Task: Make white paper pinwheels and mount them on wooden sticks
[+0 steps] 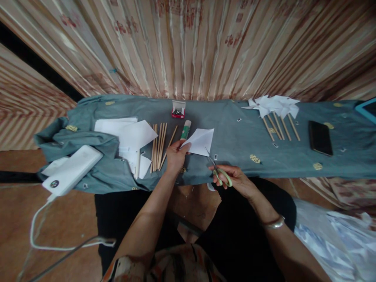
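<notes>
My left hand (175, 155) pinches the near left corner of a white folded paper square (201, 141) that sits over the grey-blue cloth (235, 133). My right hand (232, 178) has its fingers through the green handles of a pair of scissors (217, 168), whose blades point up toward the paper's lower right edge. A glue stick (185, 129) with a green band lies just behind my left hand. A row of wooden sticks (158, 145) lies to the left of it.
Sheets of white paper (126, 135) lie at left, next to a white power bank (72, 169) with a cable. A small red box (178, 109) stands at the back. Finished paper pinwheels on sticks (276, 111) and a black phone (320, 138) lie at right.
</notes>
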The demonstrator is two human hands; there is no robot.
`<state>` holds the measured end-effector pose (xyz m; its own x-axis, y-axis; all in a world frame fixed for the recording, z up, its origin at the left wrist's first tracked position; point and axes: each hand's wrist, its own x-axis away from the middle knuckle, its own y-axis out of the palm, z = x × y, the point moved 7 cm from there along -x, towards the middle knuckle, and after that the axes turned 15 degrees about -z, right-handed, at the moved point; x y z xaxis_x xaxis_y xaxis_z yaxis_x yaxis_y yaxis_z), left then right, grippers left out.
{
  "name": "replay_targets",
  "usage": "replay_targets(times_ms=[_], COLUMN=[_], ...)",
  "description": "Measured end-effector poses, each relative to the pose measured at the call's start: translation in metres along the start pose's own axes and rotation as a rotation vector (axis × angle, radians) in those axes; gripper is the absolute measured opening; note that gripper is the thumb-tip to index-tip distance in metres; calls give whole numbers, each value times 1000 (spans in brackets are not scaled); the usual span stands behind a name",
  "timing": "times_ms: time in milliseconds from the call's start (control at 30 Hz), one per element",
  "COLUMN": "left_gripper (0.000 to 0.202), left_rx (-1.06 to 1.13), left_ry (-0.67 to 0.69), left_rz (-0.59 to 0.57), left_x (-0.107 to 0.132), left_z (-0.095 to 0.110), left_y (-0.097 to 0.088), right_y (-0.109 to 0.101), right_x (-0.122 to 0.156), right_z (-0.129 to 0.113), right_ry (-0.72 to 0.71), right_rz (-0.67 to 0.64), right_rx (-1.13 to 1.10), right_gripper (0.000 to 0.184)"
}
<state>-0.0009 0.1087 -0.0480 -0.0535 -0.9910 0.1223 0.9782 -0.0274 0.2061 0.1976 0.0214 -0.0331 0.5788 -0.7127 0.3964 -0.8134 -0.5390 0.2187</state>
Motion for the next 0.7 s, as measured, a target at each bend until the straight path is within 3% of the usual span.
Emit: replay_targets(times_ms=[700], left_gripper=[25], left_rx=[-43], left_ry=[-2], left_rz=[-52], left_x=[2], left_z=[4], left_y=[4], right_y=[0], right_x=[-1], right_z=[-1], right_ry=[-36], right_rz=[-7], right_rx=[55], right_gripper=[53])
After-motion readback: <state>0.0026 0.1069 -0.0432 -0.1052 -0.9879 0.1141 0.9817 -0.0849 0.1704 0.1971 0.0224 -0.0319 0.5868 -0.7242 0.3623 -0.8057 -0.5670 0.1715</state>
